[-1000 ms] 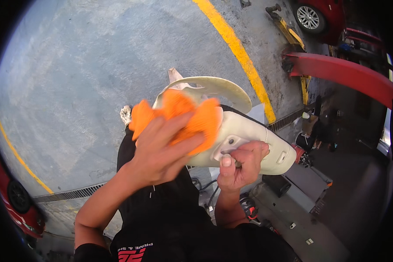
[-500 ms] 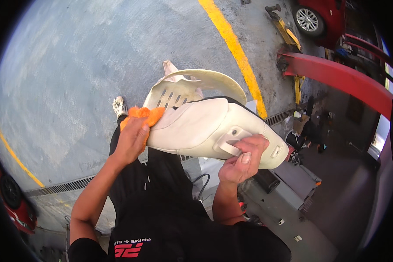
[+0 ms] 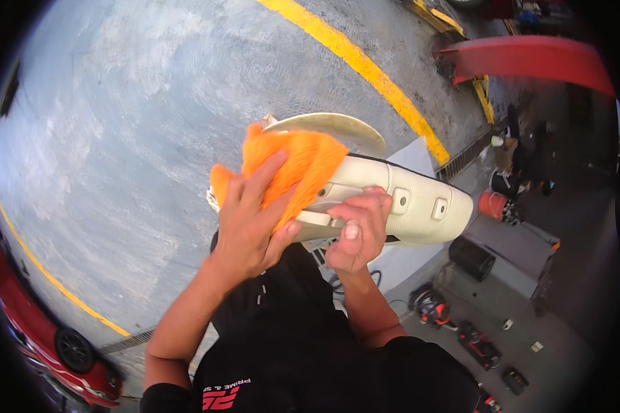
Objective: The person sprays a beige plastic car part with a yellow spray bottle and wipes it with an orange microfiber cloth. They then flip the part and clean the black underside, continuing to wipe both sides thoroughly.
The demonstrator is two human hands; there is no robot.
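A cream padded piece with stitched seams and a moulded handle (image 3: 430,206) is held up in front of my body; its exact kind is unclear. My right hand (image 3: 357,230) is closed round its handle, thumb toward me. With my left hand (image 3: 251,217) I hold an orange microfibre cloth (image 3: 296,165) against the piece's left end, fingers laid over the fabric. The cloth covers that end and part of the handle area. Behind it, a curved cream plastic shell (image 3: 341,126) shows its rim; much of the shell is hidden.
A yellow floor line (image 3: 355,51) crosses the concrete beyond. A red lift arm (image 3: 530,62) juts in at the upper right. To the right are a grey bench-like surface (image 3: 510,255), a black cylinder (image 3: 471,256) and power tools (image 3: 430,306). A red car (image 3: 48,330) stands lower left.
The cloth has moved right along the piece and lies spread over its left end and handle area. The piece has turned, showing more of its fixing points. My right hand stays on the handle.
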